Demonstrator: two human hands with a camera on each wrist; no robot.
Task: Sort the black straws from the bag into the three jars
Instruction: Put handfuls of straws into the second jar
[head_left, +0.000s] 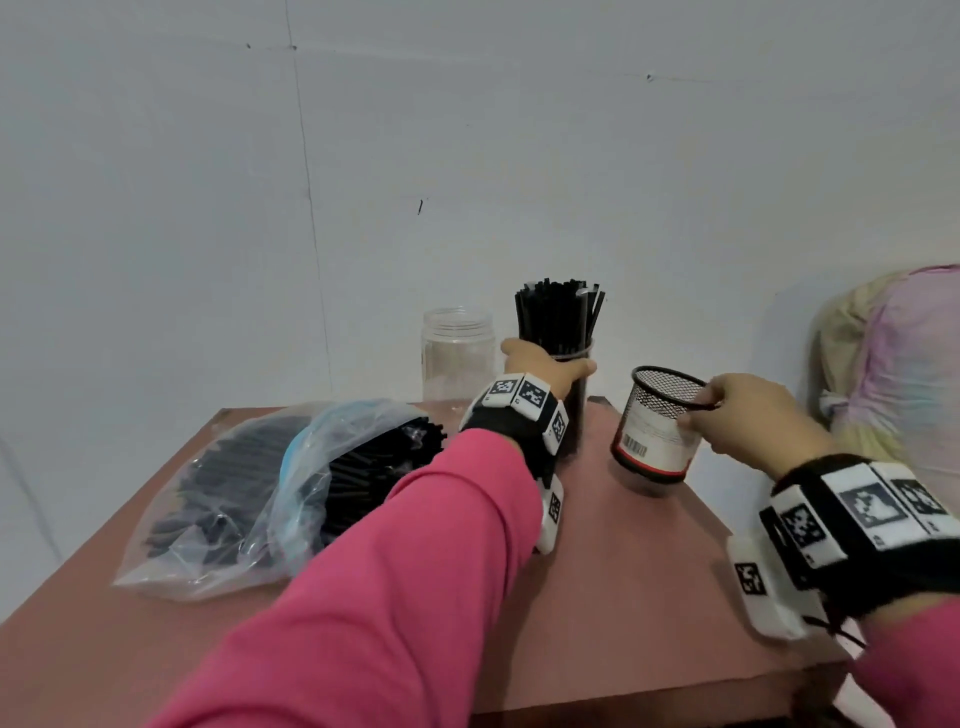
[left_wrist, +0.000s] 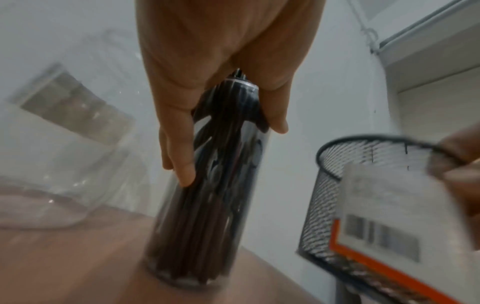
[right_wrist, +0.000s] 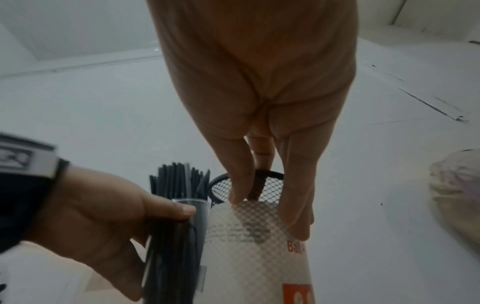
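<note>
Straws, thin black plastic ones (head_left: 558, 317), stand as a tight bundle in the tall clear jar (left_wrist: 207, 205) at the back of our reddish-brown table (head_left: 597, 571); many more lie in the clear plastic bag (head_left: 208, 519) on the left side of the table.

Our left hand (head_left: 545, 366) is curled round the upper part of the tall jar, just under its rim — the fingers (left_wrist: 179, 148) lie on one side of it and the thumb on the other. Our right hand (head_left: 753, 421) pinches the rim of the black wire-mesh cup with a white and orange label (head_left: 660, 421), thumb outside, one finger inside; we see no straws in it, and the cup looks slightly tilted. A wide clear jar (head_left: 457, 353), with no straws in it, stands just beside the tall one, on its left.

We judge that the straws are very light, a little springy and smooth, so single ones will slip and scatter; it is better to take a small bunch near its middle and close the fingers firmly all round. The full jar is tall and narrow — it may tip over, so a hold near the top while it stands on the table seems wise. The mesh cup is light and stiff, and the rim gives a good pinch. The bag is soft and will not keep its shape.
</note>
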